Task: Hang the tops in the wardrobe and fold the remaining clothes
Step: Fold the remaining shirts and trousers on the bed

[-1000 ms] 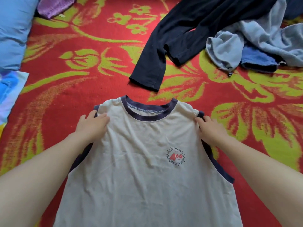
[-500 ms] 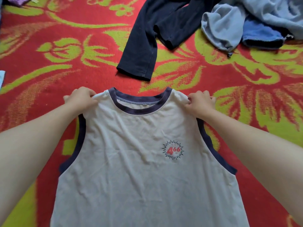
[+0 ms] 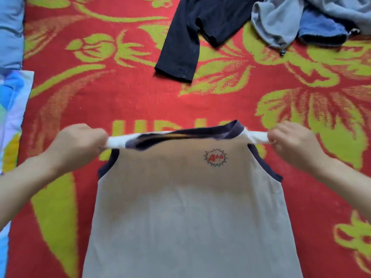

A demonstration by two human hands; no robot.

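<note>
The left hand (image 3: 78, 143) pinches one shoulder of the sleeveless pale-grey cotton top with navy trim (image 3: 190, 207) and the right hand (image 3: 295, 145) pinches the other. Fingers are curled on the fabric, which is stretched taut above the red carpet with yellow-green flowers (image 3: 130, 97). This top looks neither hung nor folded. Beyond it lie a black long-sleeved garment (image 3: 184, 47) and a crumpled heap of grey and blue clothes (image 3: 281, 23) — unsorted, so most of the job seems left.
</note>
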